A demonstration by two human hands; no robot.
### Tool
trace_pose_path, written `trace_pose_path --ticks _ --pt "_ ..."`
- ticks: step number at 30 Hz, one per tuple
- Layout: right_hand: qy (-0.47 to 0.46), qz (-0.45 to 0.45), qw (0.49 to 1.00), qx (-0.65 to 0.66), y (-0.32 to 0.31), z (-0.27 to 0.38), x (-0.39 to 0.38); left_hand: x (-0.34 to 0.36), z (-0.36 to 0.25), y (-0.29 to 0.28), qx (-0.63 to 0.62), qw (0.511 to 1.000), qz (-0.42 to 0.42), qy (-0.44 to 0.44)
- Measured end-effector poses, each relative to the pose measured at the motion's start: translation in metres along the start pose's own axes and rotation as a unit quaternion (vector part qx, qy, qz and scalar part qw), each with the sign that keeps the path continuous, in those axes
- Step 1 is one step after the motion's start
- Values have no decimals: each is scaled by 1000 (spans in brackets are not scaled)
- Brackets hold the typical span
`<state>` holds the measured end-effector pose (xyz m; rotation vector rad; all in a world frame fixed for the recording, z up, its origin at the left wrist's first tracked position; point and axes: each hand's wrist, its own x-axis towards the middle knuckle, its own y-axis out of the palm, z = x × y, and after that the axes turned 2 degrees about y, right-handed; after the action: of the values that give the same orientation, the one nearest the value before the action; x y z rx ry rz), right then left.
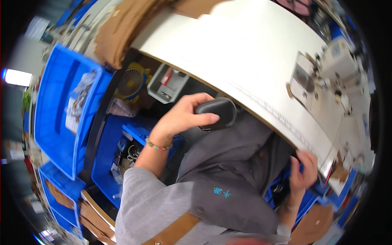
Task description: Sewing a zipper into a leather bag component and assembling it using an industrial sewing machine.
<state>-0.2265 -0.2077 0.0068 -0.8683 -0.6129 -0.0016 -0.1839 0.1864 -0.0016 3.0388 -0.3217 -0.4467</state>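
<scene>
My left hand [183, 116] grips a black, rounded padded case [218, 112] just below the front edge of the white tabletop [249, 49], over the dark grey apron on my lap [228, 151]. At the right, my right hand [302, 173] is by the table's edge, above a blue bin partly hidden by the apron. Its fingers are curved and blurred, and I cannot tell whether anything is between them.
Blue bins [57, 102] with bagged and metal parts stand at the left. A small grey bin [155, 85] and yellow fan [134, 81] sit under the tabletop. A sewing machine [335, 57] stands at the right; brown sheets [114, 24] lie at the upper left.
</scene>
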Motion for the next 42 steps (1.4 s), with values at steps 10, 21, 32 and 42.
trace_pose_path --ticks 10,21,32,42 --pt "-87 182 975 93 64 42 58 29 29 96 -424 864 222 -158" --pt "-148 174 973 24 49 42 54 35 40 105 -529 780 254 -217" --pt "-183 228 955 -48 37 46 50 27 38 116 -438 826 215 -283" --pt "-41 188 981 5 16 35 66 25 36 125 -418 827 250 -281"
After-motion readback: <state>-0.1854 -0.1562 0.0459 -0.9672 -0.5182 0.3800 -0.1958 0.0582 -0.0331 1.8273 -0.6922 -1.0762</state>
